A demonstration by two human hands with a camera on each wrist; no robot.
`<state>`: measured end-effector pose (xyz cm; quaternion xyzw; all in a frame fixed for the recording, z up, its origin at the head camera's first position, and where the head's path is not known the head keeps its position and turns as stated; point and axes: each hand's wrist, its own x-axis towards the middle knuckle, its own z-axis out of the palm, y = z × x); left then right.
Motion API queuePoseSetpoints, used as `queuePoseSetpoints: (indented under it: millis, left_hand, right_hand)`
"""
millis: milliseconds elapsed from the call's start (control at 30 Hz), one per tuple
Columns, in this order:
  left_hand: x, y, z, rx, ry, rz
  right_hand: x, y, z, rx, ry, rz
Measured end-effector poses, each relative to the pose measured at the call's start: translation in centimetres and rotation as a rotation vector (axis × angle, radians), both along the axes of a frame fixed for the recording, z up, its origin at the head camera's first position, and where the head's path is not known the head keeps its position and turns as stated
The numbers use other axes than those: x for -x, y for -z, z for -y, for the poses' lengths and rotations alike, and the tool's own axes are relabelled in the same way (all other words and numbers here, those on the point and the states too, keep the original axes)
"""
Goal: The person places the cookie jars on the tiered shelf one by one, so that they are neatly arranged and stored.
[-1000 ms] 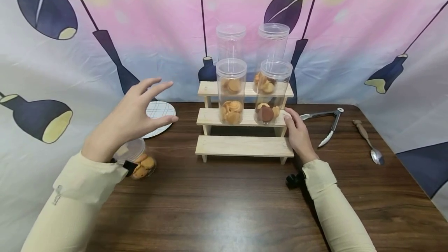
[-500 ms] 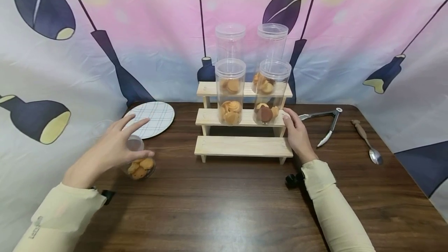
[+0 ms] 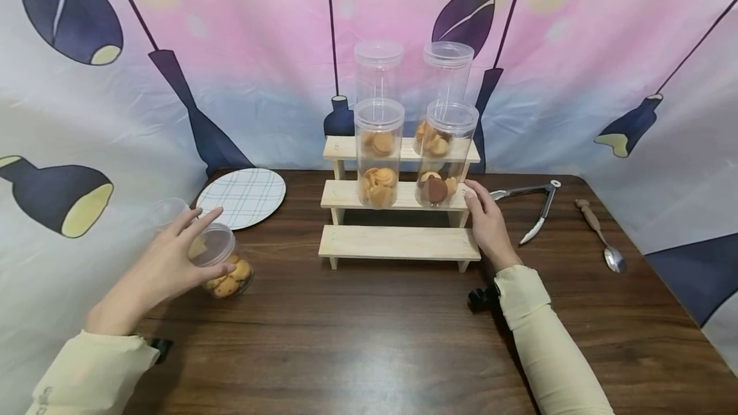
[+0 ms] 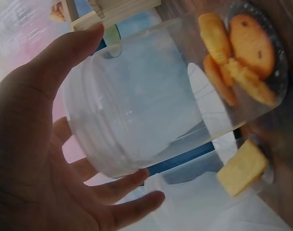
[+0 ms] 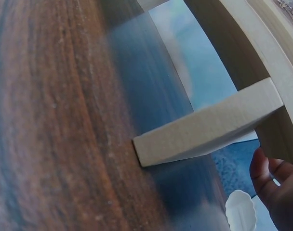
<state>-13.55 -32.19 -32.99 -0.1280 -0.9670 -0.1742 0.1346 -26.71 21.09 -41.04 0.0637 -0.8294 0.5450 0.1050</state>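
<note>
My left hand is at a clear lidded jar of cookies on the table's left side. In the left wrist view its thumb and fingers spread around the lid end of that jar, with space showing between palm and lid. Behind stands another clear jar with a square yellow biscuit inside. On the other side, my right hand holds the right end of the middle step of a three-step wooden display stand. In the right wrist view its fingertips meet the stand's edge.
Two tall cookie jars stand on the middle step and two on the top step. A round checked plate lies at the back left. Tongs and a wooden-handled spoon lie right of the stand. A patterned cloth hangs behind.
My left hand has come down and left from above the plate to the cookie jar's lid. The right hand has stayed at the stand.
</note>
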Motion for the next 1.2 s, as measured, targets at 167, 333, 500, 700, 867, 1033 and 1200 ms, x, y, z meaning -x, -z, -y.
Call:
queuePoseSetpoints:
  millis: [167,333,500,700,867,1033,1200]
  left_hand:
    - [-0.2,0.8,0.0,-0.034,0.0,-0.018]
    - [-0.3,1.3,-0.1,-0.041,-0.006,-0.044]
    - [-0.3,1.5,-0.2,-0.053,-0.001,-0.09]
    - [-0.3,1.5,-0.2,-0.056,0.003,-0.11]
    - [-0.2,1.4,-0.3,-0.055,0.001,-0.112]
    - [-0.3,1.3,-0.4,-0.054,-0.002,-0.119]
    - [-0.2,1.4,-0.4,-0.039,-0.006,-0.119]
  right_hand:
    - [-0.1,0.4,0.0,-0.003,0.0,0.005]
    - [-0.3,0.3,0.0,0.0,-0.01,0.003]
    - [-0.2,0.2,0.0,0.0,-0.006,-0.003]
    - [-0.2,0.1,0.0,-0.004,0.002,-0.003]
    - [-0.1,0.0,0.0,0.002,0.004,-0.007]
    - [0.0,-0.1,0.1,0.007,0.004,-0.009]
    - [0.0,-0.1,0.1,0.002,0.002,0.002]
